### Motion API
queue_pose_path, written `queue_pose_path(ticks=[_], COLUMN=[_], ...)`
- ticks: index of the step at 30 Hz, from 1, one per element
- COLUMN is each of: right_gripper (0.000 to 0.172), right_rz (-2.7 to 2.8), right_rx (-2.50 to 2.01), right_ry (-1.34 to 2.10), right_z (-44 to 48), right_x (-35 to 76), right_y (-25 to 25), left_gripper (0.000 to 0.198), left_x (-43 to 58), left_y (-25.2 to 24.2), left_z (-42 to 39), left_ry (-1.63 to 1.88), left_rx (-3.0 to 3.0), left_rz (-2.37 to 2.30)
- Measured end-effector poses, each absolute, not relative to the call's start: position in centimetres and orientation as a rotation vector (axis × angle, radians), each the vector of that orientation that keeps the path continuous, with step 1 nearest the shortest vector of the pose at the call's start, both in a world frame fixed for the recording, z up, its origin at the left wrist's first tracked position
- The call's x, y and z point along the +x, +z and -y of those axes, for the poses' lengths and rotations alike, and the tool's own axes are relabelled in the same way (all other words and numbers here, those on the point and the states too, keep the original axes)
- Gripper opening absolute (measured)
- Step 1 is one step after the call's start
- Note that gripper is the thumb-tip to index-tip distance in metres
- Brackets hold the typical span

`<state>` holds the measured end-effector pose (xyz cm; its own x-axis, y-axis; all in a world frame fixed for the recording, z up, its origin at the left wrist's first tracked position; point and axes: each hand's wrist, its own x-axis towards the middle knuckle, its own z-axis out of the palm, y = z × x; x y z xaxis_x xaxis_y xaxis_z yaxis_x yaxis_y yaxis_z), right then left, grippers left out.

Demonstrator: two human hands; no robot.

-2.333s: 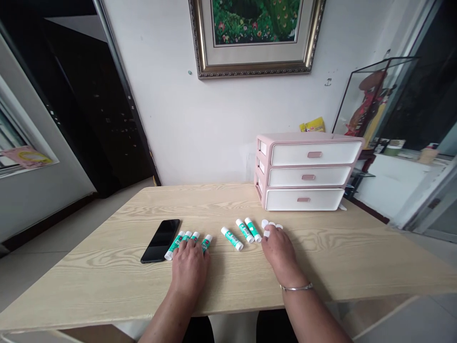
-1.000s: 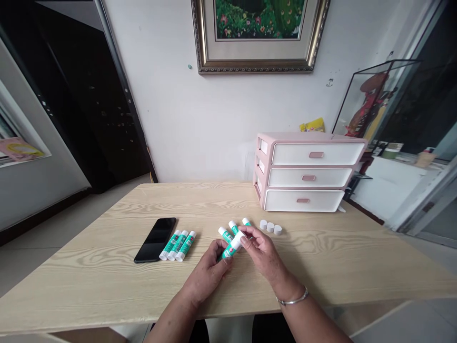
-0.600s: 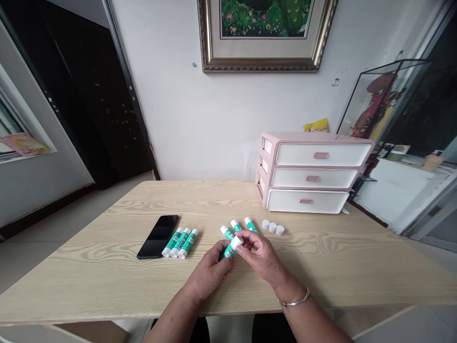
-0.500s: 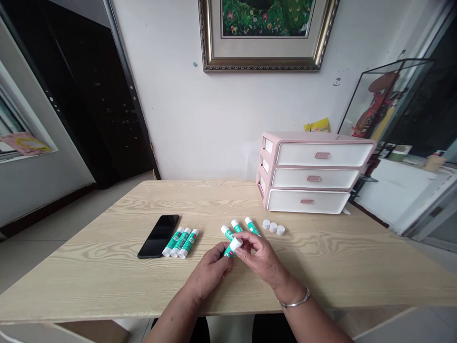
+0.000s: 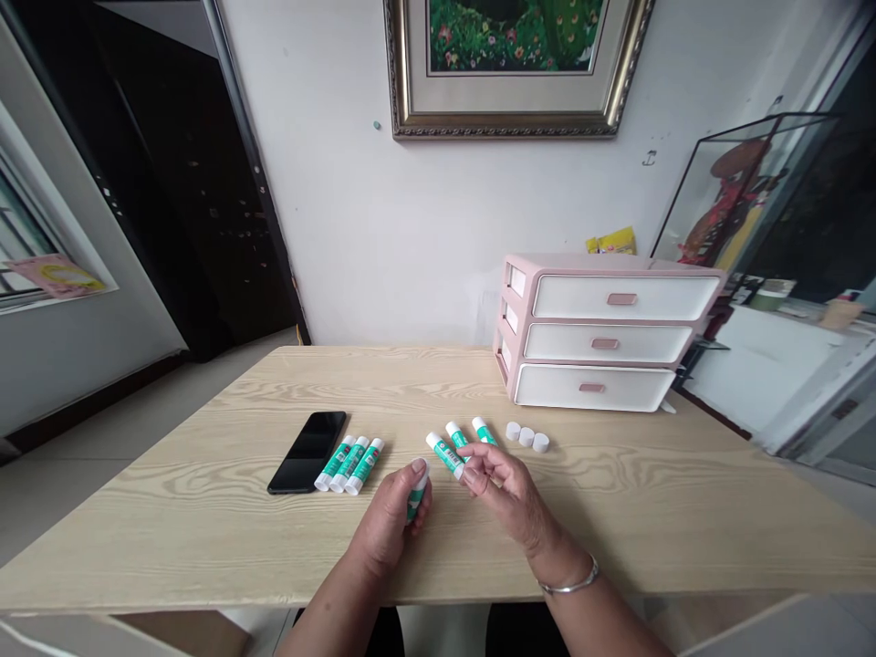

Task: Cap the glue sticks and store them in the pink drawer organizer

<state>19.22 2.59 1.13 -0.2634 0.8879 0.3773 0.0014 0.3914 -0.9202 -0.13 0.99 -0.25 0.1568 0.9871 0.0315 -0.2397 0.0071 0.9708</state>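
My left hand point(image 5: 390, 520) is closed around a green-and-white glue stick point(image 5: 416, 497), held upright-ish with my thumb pressed at its white top end. My right hand point(image 5: 506, 493) hovers beside it, thumb and index finger apart, nothing visible between them. Its fingertips are by the lower end of another glue stick point(image 5: 444, 454) lying on the table; I cannot tell whether they touch. Two more glue sticks point(image 5: 483, 431) lie behind, partly hidden by my right hand. To the left, three glue sticks point(image 5: 349, 465) lie side by side.
A black phone point(image 5: 307, 452) lies left of the three glue sticks. Three small white caps point(image 5: 526, 437) sit in a row on the wooden table point(image 5: 205, 520). At the back right stands a pink-and-white drawer unit point(image 5: 602, 342), with a yellow packet point(image 5: 616, 241) on top.
My right fingers have come away from the white top of the held glue stick. My left hand has drawn that stick slightly left and tipped it up, its thumb now on the top.
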Motion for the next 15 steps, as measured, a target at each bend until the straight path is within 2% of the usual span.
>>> queue_pose_path(ticks=[15], right_gripper=[0.035], right_rz=[1.589], right_rx=[-0.845], right_ry=[1.096], right_z=[-2.79], right_x=[19.12], right_y=[0.8], left_gripper=[0.049], left_x=[-0.37], left_y=[-0.07], left_z=[-0.8], left_ry=[1.299], left_rx=[0.947], left_rz=[-0.794])
